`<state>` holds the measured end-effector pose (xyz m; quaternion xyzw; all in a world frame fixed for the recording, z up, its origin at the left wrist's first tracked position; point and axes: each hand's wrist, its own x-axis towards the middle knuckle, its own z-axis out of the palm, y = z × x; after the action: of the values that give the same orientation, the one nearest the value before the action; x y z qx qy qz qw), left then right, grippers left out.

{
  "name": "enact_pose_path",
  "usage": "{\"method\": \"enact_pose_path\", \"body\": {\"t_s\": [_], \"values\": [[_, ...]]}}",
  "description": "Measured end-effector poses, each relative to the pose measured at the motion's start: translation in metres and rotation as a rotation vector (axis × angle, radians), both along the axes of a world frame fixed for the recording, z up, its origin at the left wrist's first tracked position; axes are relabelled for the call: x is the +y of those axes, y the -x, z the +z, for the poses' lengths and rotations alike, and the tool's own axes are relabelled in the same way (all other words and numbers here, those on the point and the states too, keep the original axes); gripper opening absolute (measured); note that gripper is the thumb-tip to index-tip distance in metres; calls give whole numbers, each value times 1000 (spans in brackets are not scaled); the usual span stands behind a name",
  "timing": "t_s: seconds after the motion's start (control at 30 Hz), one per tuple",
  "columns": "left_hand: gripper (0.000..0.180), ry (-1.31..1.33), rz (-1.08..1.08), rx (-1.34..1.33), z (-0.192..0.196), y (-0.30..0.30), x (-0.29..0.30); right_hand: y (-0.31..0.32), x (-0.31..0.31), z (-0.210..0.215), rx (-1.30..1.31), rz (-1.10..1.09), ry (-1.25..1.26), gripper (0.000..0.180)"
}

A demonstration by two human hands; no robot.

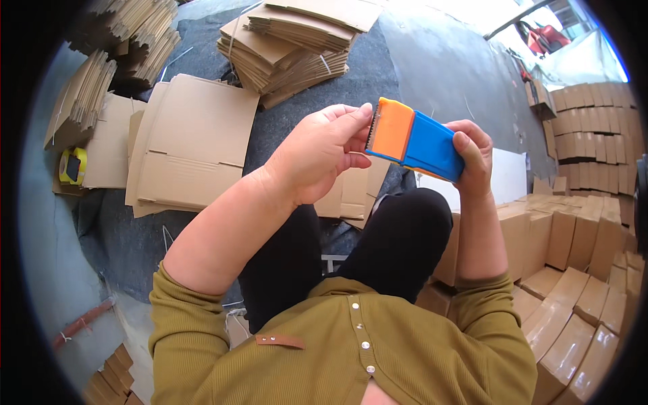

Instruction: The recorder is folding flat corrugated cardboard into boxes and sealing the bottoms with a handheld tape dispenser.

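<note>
In front of me, above my knees, is a tape dispenser with a blue body, an orange front plate and a dark toothed cutting edge. My right hand is closed around its blue end, thumb on the near side. At the toothed edge is my left hand, with thumb and fingers drawn together and the thumb tip against the orange corner. Whatever lies between those left fingers, if anything, is hidden or too thin to make out.
Flat cardboard sheets lie on a dark floor cloth ahead on the left. Behind them stand bundles of folded cartons. A yellow tape roll rests at far left. Packed brown boxes are piled along my right side.
</note>
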<state>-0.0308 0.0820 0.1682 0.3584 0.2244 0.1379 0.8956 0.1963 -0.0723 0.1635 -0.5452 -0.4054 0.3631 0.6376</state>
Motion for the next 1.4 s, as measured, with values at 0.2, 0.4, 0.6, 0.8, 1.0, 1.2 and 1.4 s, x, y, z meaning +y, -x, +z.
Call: {"method": "enact_pose_path", "body": {"t_s": [0.2, 0.4, 0.6, 0.8, 1.0, 1.2, 1.4], "values": [[17, -229, 123, 183, -7, 52, -31, 38, -14, 17, -296, 108, 191, 29], [11, -139, 169, 401, -65, 105, -32, 28, -36, -23, -488, 299, 435, 35], [17, -111, 292, 651, -141, 107, -19, 28, -35, -72, -687, 269, 744, 39], [21, -206, 363, 899, -210, 75, -47, 17, -37, -106, -778, 251, 768, 41], [20, -297, 480, 812, -230, 63, -56, 6, -40, -113, -756, 248, 818, 46], [20, -335, 502, 771, -241, 70, -49, 7, -40, -105, -675, 241, 764, 44], [20, -375, 464, 826, -266, 63, -57, 8, -43, -119, -729, 250, 817, 42]]}}
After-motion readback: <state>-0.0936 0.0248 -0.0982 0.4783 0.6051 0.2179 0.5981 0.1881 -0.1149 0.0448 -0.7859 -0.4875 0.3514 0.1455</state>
